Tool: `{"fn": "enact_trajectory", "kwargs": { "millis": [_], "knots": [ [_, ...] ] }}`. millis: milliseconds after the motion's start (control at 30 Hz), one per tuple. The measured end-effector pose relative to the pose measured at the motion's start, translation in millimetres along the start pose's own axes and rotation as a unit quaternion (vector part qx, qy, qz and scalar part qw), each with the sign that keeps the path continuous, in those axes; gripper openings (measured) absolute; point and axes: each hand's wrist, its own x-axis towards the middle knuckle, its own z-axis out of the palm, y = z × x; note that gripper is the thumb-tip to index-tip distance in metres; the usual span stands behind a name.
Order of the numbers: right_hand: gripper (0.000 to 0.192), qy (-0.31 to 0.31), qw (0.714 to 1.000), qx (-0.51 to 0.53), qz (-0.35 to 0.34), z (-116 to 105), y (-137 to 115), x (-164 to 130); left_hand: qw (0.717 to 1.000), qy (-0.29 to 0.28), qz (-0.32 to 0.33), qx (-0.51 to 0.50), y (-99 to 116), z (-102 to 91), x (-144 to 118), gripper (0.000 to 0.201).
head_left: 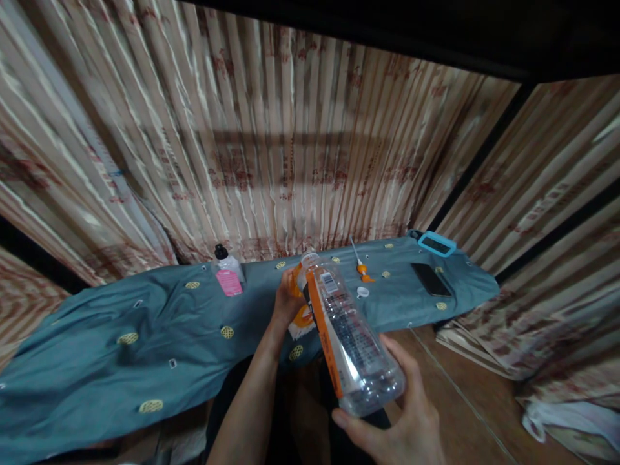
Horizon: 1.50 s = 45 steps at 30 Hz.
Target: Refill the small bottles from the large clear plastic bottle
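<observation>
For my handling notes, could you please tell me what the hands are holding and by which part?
Both hold the clear plastic bottle: the right hand cups its base, and the left hand grips near the neck, by the orange label.

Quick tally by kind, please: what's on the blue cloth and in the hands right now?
Bottles: 2, a clear bottle in the hands, a pink-label bottle
Phones: 1, the black phone
Blue cases: 1
Orange-tipped tools: 1
White caps: 1
Total: 6
</observation>
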Motion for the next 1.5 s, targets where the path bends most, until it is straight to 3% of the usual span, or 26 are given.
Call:
{"fn": "enact_trajectory", "kwargs": {
  "millis": [167, 400, 833, 1500],
  "knots": [
    [0.090, 0.012, 1.000, -0.001, -0.005, 1, 3, -1, 1.000, 0.008, -0.001, 0.008, -1, 0.0, 1, 0.050],
    [0.092, 0.008, 1.000, 0.015, 0.021, 1, -3, -2, 1.000, 0.007, -0.016, 0.003, 0, 0.5, 1, 0.040],
    [0.091, 0.021, 1.000, -0.004, 0.005, 1, -2, -3, 1.000, 0.000, 0.005, 0.006, -1, -0.3, 1, 0.049],
    [0.092, 0.007, 0.997, 0.030, 0.066, -2, -15, -4, 1.000, -0.008, 0.011, 0.013, 0, 0.2, 1, 0.049]
  ]
}}
